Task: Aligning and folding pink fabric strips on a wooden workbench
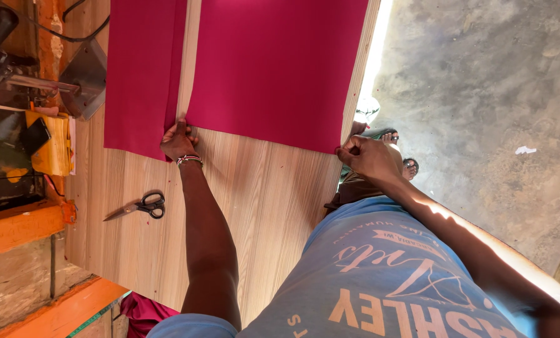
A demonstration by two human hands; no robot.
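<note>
Pale wood-grain boards are making up the desk, with a grey concrete floor showing past its right edge. Two sheets of magenta cloth are lying flat on it, a narrow strip and a wide piece, a thin gap between them. The left hand is pressing down where the near corners of both meet, fingers closed onto the cloth edges. The right hand is pinching the wide piece's near right corner at the desk edge, grip tight. Black-handled scissors are resting shut on the desk, left of the left forearm.
</note>
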